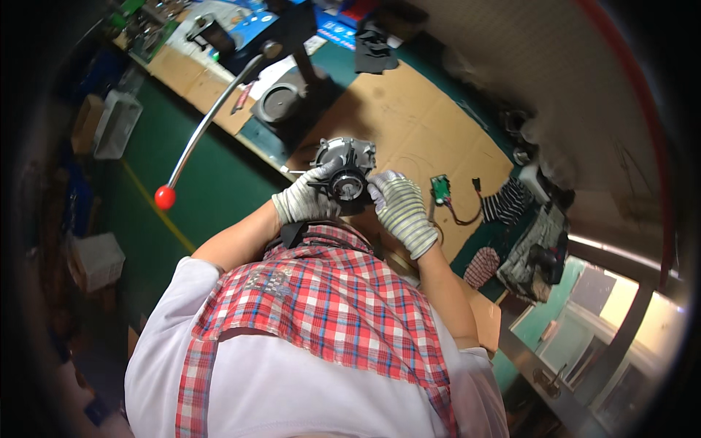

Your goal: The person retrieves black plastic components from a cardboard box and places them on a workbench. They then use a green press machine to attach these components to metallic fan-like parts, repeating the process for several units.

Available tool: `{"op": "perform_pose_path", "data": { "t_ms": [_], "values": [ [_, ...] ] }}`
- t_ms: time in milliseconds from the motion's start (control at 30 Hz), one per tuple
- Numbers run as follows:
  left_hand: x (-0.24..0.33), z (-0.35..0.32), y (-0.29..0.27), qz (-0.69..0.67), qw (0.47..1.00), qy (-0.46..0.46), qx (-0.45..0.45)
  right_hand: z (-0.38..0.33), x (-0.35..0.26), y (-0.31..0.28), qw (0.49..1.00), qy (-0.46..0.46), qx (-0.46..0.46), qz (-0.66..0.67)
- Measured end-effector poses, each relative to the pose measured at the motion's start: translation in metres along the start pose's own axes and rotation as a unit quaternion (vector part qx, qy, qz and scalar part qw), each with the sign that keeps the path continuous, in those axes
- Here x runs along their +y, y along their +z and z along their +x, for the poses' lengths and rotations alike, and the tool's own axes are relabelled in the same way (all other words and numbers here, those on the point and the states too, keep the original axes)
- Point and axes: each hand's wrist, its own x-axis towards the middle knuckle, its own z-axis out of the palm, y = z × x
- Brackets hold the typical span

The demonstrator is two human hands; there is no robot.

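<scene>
In front of my chest I hold a grey cast-metal housing (343, 150) with a black round part (347, 185) on its near face; it looks like a motor or pump assembly. My left hand (308, 198), in a striped knit glove, is wrapped round its left side. On the right side, my gloved right hand (403, 210) has its fingers bent in and pressed against the edge of the black part. Whether those fingertips also pinch something small cannot be made out. The underside of the assembly is hidden.
A lever press (281, 101) with a long red-knobbed handle (166, 197) stands to the left. Cardboard (420, 117) covers the bench. A green circuit board (441, 189) with wires, a striped glove (505, 202) and a black power tool (546, 263) lie to the right.
</scene>
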Motion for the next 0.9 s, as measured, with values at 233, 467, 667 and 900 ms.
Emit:
{"op": "perform_pose_path", "data": {
  "t_ms": [233, 467, 667, 900],
  "values": [
    [0.006, -0.085, -0.029, -0.053, 0.996, -0.032, 0.062, 0.023, -0.04, 0.088, 0.948, 0.0, -0.063, 0.311],
    [0.07, -0.231, -0.134, 0.073, 0.989, 0.019, 0.126, 0.092, -0.154, 0.214, 0.874, 0.038, -0.063, 0.48],
    [0.093, -0.46, -0.323, 0.131, 0.883, 0.242, 0.379, 0.145, -0.278, 0.337, 0.722, 0.266, -0.162, 0.618],
    [0.111, -0.6, -0.45, -0.032, 0.815, 0.359, 0.453, 0.295, -0.361, 0.319, 0.465, 0.292, -0.194, 0.813]
  ]
}}
